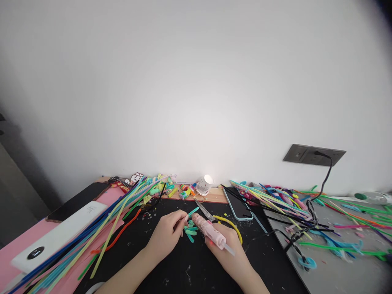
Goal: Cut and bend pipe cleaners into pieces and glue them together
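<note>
Currently, the left hand [167, 232] pinches a short, fuzzy teal strip [193, 212]; the right hand [231, 247] has its grip wrapped around a pink plastic glue gun [208, 229].

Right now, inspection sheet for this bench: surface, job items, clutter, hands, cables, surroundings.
Surface: black mat, specked with scraps.
Job items: pink glue gun, teal strip, loose teal pieces.
Clutter: scissors, pipe cleaners both sides, phone, paper cup, white device.
Hands: right hand grips the glue gun; left hand appears to pinch the teal strip.
Cables: black cord from wall socket down to the grey surface; link to the glue gun unclear.
Surroundings: pale wall behind, bottle far right.
</note>
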A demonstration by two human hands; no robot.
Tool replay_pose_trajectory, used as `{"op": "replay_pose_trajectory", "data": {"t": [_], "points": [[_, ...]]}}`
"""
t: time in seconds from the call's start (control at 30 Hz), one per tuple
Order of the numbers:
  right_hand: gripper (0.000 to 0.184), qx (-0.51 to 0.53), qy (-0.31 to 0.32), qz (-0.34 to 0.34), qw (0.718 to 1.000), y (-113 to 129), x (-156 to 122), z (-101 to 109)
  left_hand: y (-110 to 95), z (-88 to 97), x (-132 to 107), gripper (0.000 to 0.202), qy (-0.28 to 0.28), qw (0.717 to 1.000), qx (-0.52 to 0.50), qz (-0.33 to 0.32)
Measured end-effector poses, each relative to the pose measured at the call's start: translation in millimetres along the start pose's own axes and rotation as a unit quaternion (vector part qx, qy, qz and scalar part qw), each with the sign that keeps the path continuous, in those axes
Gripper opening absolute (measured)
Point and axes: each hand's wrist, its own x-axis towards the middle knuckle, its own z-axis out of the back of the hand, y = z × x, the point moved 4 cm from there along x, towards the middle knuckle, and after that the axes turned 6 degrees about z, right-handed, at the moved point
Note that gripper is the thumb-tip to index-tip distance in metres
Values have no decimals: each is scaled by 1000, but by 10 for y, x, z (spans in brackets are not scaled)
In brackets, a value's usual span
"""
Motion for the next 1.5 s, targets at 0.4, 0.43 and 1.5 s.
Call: {"op": "replay_pose_trajectory", "data": {"t": [0.4, 0.43, 1.5], "points": [[18, -8, -16, -16, 1000, -54, -9, 10, 12, 16, 10, 25, -15, 1000, 0, 7], [18, -4, -21, -16, 1000, -55, -9, 10, 15, 15, 9, 25, -14, 1000, 0, 10], [16, 66, -16, 20, 997, 81, -11, 73, -2, 7, 16, 26, -7, 1000, -20, 1]]}}
